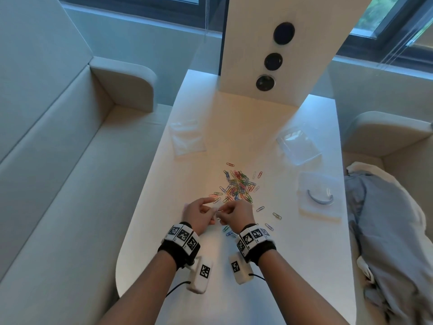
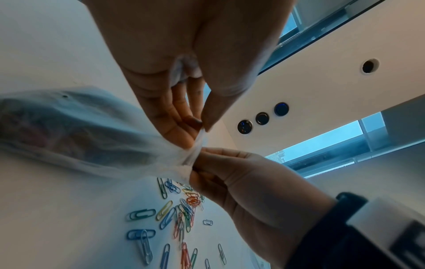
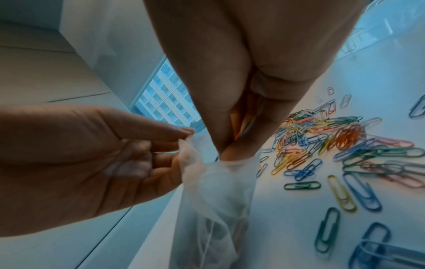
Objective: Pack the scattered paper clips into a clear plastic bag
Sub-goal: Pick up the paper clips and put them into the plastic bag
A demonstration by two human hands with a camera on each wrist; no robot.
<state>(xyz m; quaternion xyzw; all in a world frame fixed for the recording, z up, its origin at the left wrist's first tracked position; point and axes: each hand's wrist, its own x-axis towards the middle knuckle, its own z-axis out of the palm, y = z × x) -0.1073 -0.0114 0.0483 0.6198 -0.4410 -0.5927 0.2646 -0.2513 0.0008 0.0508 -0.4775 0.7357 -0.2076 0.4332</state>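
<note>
A small clear plastic bag (image 3: 214, 200) hangs between my hands over the white table (image 1: 210, 266), with some clips dimly visible inside it (image 2: 69, 131). My left hand (image 3: 184, 143) pinches one side of its rim between thumb and forefinger (image 2: 200, 127). My right hand (image 3: 232, 151) has its bunched fingertips in the bag's mouth, and the rim is gathered against them (image 2: 195, 167). Thin coloured streaks show between those fingers; I cannot tell what they are. The pile of coloured paper clips (image 1: 239, 184) lies just beyond both hands (image 1: 218, 212), with loose clips (image 1: 269, 221) to the right.
A flat clear bag (image 1: 187, 139) lies at the table's far left. A clear plastic box (image 1: 300, 144) and its lid (image 1: 318, 195) sit at the right. A white upright panel (image 1: 276, 55) with round sockets stands at the back. Sofas flank the table; cloth (image 1: 384, 231) is heaped on the right one.
</note>
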